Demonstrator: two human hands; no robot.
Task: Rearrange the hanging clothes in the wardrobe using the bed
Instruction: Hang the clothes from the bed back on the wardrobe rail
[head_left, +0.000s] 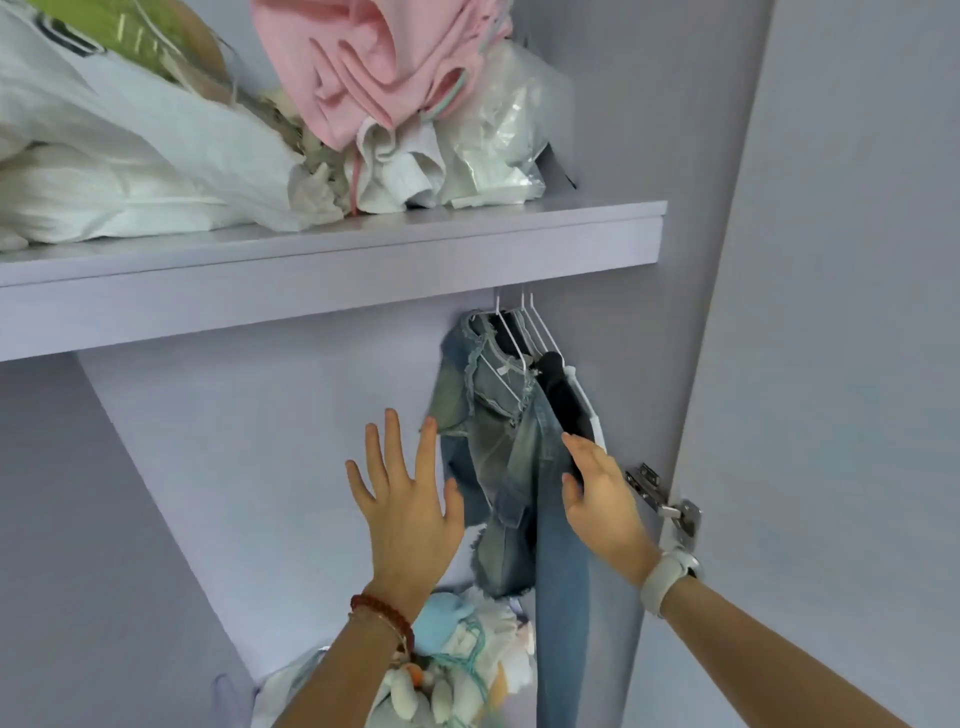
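Denim clothes hang on white wire hangers under the lilac shelf, pushed to the right end against the wardrobe's side wall. A black garment hangs behind them on a white hanger. My left hand is raised with fingers spread, just left of the denim, its fingertips close to the fabric edge. My right hand reaches in from the right, fingers straight, touching the black garment and the denim's right side. The rail itself is hidden by the shelf.
The lilac shelf carries piled white bedding, a pink garment and plastic bags. A heap of soft toys and cloth lies below. The open door with a metal hinge stands right.
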